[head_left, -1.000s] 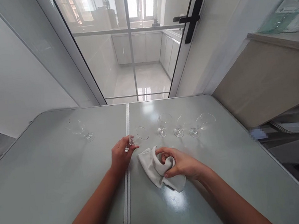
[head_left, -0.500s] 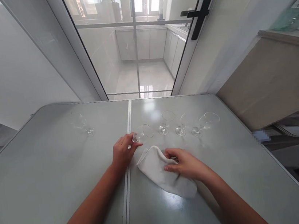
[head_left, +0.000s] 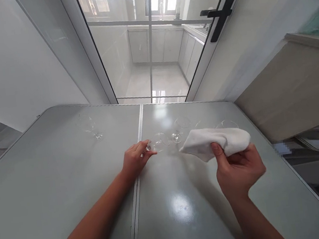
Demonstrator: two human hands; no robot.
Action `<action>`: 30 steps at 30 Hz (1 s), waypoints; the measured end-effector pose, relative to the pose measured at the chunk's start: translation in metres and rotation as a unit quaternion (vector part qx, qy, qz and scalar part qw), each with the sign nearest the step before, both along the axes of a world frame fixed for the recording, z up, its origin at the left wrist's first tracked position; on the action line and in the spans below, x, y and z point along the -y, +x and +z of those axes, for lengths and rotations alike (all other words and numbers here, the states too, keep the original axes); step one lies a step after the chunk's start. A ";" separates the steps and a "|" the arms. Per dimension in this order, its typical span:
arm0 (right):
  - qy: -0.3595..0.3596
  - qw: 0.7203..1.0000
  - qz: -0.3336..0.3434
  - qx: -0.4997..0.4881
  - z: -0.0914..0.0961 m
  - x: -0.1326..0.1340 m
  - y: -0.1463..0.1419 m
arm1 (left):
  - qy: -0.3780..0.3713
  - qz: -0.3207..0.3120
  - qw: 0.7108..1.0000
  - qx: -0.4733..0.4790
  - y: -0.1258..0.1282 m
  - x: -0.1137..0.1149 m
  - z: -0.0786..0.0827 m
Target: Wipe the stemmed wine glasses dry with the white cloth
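My left hand grips the base end of a clear stemmed glass near the table's metal seam; the bowl points right. Raised above the table, my right hand pinches a white cloth between thumb and fingers, the cloth hanging out to the left. Just behind it stands another stemmed glass. Farther right, only the rim of a glass shows over the cloth, which hides the rest. At the far left of the table is one more stemmed glass, hard to make out.
The grey-green table has a metal strip down its middle. Behind it is a glazed door with a black handle. A wooden panel borders the table's right side.
My right hand has lifted the white cloth off the table and moved it right, in front of the right-hand glasses. My left hand keeps its grip on the glass. The view has shifted slightly.
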State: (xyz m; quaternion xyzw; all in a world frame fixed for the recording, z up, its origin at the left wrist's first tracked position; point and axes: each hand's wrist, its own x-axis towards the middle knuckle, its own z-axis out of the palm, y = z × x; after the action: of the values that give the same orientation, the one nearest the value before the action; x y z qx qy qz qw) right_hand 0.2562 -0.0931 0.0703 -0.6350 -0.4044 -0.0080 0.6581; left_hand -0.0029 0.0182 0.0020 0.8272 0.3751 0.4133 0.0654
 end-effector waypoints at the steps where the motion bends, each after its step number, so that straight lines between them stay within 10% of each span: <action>1: -0.006 0.997 -0.057 0.060 -0.004 0.001 -0.003 | 0.006 -0.014 1.000 -0.005 0.000 0.001 0.000; 3: -0.055 0.986 -0.050 0.151 -0.012 0.003 -0.010 | 0.016 -0.050 0.998 -0.020 0.000 0.003 -0.001; 6: -0.107 0.957 0.197 0.183 -0.019 0.000 -0.018 | 0.025 -0.114 0.992 -0.051 0.000 0.007 0.000; 9: -0.134 0.875 0.435 0.168 -0.020 -0.005 -0.017 | 0.040 -0.161 0.984 -0.064 -0.001 0.012 0.002; 13: -0.153 0.795 0.580 0.090 -0.017 -0.009 -0.006 | 0.057 -0.177 0.982 -0.038 0.001 0.018 0.008; 21: -0.265 0.731 0.613 0.139 -0.009 -0.004 -0.008 | 0.175 -0.184 0.960 -0.116 -0.003 0.011 0.010; 27: -0.211 0.719 0.616 -0.244 0.001 -0.008 -0.016 | 0.187 -0.132 0.968 -0.107 -0.005 0.004 0.008; 30: -0.187 0.734 0.595 -0.270 -0.004 -0.009 -0.014 | 0.202 -0.109 0.968 -0.105 -0.002 0.005 0.009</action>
State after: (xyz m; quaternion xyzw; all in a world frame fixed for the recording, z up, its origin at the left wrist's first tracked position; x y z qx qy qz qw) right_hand 0.2420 -0.0840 0.0662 -0.3505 -0.4980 0.6327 0.4784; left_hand -0.0052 0.0133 0.0106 0.8980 0.1959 0.3816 -0.0982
